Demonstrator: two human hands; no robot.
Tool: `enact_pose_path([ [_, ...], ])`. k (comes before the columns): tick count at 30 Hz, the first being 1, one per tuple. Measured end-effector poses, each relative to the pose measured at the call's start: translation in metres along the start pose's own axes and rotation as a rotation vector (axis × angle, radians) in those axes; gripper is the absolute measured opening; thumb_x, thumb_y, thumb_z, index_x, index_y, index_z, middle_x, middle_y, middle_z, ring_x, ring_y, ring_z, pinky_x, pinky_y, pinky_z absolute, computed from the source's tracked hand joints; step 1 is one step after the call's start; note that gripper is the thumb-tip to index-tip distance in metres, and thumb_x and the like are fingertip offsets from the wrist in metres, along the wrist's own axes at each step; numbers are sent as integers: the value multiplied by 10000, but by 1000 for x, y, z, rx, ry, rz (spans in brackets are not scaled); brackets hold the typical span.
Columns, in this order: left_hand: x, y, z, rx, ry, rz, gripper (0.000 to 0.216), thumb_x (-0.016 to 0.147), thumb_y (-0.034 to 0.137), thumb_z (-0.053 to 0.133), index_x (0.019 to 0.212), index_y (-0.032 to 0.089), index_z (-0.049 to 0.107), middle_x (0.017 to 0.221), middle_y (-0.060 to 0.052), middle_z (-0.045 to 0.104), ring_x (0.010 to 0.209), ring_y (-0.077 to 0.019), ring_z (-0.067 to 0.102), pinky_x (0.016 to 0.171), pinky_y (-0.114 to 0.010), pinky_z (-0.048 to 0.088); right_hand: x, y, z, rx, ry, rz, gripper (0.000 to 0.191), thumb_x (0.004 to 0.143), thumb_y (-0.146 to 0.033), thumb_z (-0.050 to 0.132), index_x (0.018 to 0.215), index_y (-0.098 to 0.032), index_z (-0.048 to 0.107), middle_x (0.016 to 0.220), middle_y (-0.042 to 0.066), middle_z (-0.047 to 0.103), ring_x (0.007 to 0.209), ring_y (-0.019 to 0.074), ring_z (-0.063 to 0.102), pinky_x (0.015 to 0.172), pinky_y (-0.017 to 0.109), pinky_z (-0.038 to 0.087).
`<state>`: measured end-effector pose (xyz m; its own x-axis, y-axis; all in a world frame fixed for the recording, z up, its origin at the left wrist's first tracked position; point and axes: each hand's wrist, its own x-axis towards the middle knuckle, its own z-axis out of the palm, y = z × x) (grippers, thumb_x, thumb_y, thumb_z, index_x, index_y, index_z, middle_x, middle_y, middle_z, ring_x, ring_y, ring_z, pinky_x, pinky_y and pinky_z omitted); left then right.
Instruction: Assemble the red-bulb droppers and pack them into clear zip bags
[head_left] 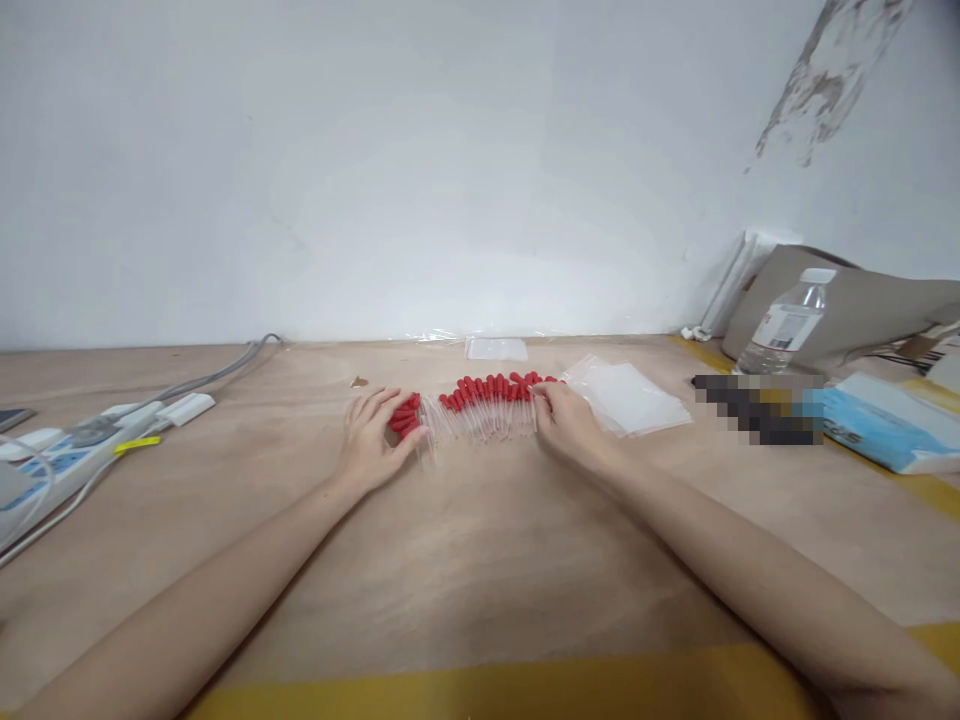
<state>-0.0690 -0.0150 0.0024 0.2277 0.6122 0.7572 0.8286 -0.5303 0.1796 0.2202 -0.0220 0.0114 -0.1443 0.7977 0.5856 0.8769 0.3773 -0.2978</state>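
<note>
A row of several clear droppers with red rubber bulbs (484, 400) lies across the middle of the wooden table (465, 560). My left hand (373, 437) rests at the row's left end, fingers spread and lying against the red bulbs there. My right hand (568, 420) is at the right end, fingers curled and pinched on the droppers at that side. Both forearms stretch out from the near edge.
A stack of clear plastic bags (626, 395) lies just right of my right hand; a smaller bag (496, 348) sits by the wall. A power strip with cables (67, 450) is at left. A water bottle (787, 325), cardboard and a blue pack (892, 425) stand at right.
</note>
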Motion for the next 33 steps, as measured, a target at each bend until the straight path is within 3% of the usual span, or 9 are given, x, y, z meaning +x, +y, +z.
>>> enact_pose_path([
  [4,1,-11,3,-23,11,-146,363,733,451,553,988,196,600,1063,-65,571,1049,-231,483,936,-392,363,17,-2,13,-117,-31,150,249,852,-182,328,1037,-124,485,916,116,609,790,212,555,651,281,353],
  [8,-1,-13,7,-51,-35,-114,330,734,419,562,987,212,608,1071,-59,549,1042,-216,485,926,-371,375,29,-13,30,-258,-79,230,234,829,-160,355,995,-122,516,924,127,600,810,231,555,661,308,349],
  [14,-1,-15,9,-113,-98,-94,224,781,337,512,913,205,636,1052,-58,546,1028,-202,491,925,-368,373,25,-27,31,-298,-47,170,358,856,-405,353,887,-149,601,961,134,582,925,274,497,783,414,297],
  [17,2,-15,9,-117,-94,-118,217,792,320,495,910,201,633,1025,-57,554,1000,-198,501,905,-363,381,19,-42,24,-237,-52,118,347,854,-402,362,860,-165,616,961,119,582,927,250,487,782,401,287],
  [23,2,-8,1,-33,-22,-158,197,739,375,555,701,184,583,765,-20,543,787,-172,526,737,-301,425,8,-96,37,2,-285,-31,287,795,-429,468,702,-196,607,761,39,623,774,192,538,808,403,287],
  [29,-1,-6,-1,7,-116,-96,191,682,369,598,665,186,546,739,-15,506,733,-169,504,710,-297,418,14,-126,50,-47,-455,69,297,783,-413,465,721,-169,620,769,98,636,783,246,577,833,447,288],
  [33,0,-5,-1,-3,-74,-117,205,736,367,549,641,185,537,723,-18,504,731,-167,502,712,-297,412,23,-133,47,-51,-511,129,249,762,-362,478,787,-159,621,844,116,642,805,249,583,826,444,312],
])
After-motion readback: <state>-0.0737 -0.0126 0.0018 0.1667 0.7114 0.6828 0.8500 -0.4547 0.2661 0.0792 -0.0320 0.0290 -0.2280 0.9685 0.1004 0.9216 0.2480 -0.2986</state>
